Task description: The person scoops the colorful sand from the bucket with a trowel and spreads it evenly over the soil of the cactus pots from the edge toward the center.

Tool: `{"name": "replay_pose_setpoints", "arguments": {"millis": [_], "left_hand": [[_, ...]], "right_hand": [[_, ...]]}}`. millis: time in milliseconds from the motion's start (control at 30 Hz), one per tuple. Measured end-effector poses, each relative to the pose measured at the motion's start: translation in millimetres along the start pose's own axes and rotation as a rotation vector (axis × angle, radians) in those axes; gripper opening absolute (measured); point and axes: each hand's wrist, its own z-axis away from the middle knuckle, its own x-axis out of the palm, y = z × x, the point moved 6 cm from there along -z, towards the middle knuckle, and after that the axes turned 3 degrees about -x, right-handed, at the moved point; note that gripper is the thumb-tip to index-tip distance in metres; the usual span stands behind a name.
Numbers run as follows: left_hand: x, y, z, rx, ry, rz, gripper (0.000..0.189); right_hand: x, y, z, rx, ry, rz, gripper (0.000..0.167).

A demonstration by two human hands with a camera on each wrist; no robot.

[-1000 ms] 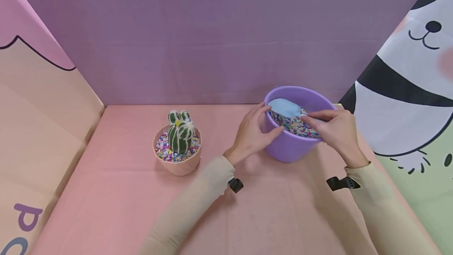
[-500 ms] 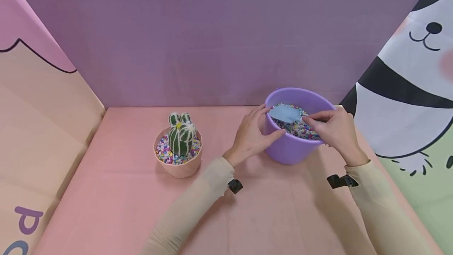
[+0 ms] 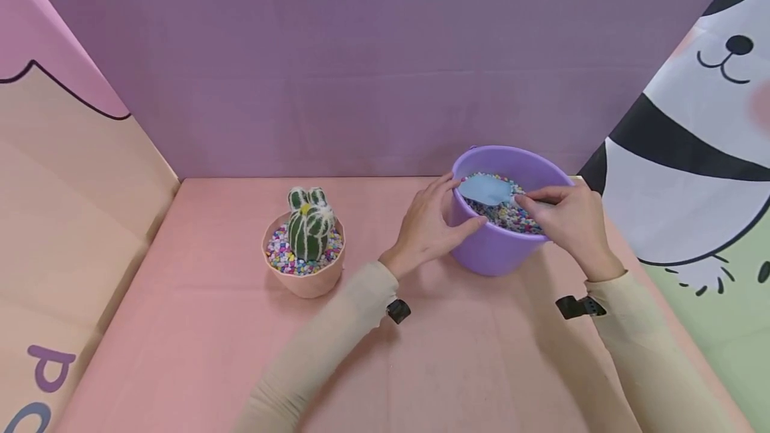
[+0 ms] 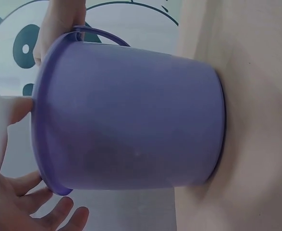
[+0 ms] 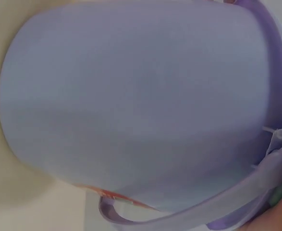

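A purple bucket [image 3: 493,256] holds small multicoloured pebbles [image 3: 511,216]. My left hand [image 3: 424,226] grips its rim at the near left, with the thumb on the near side and fingers on the left. In the left wrist view, the left thumb [image 4: 21,109] touches the rim while some fingers stick out past it. My right hand [image 3: 571,222] pinches the handle of a light-blue shovel [image 3: 486,190] over the right rim. The shovel's blade lies inside the bucket at pebble level, pointing left; most of the handle is hidden by the fingers.
A potted cactus [image 3: 308,236] of knitted or felted look stands at left in a peach pot [image 3: 303,284] filled with coloured pebbles. The bucket's handle [image 5: 193,216] hangs down on its right side. A purple backdrop [image 3: 361,72] rises behind the pink tabletop [image 3: 198,326].
The shovel's blade has tipped and shifted slightly down and right within the bucket. Both hands have stayed almost where they were, the left on the rim.
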Motion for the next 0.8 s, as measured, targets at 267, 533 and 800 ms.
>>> {"name": "replay_pose_setpoints", "arguments": {"millis": [267,533,800], "left_hand": [[-16.4,11.3,15.8,0.078,-0.012,-0.018,0.071],[-66.2,42.0,67.2,0.283,-0.043,0.118,0.050],[-167.5,62.2,125.5,0.602,0.218,0.325,0.026]], "right_hand": [[-6.8,-0.5,8.9,0.030,0.197,-0.130,0.027],[-25.6,-36.3,21.0,-0.060,0.254,-0.181,0.026],[-41.7,-62.5,29.3,-0.072,0.155,-0.140,0.037]]}}
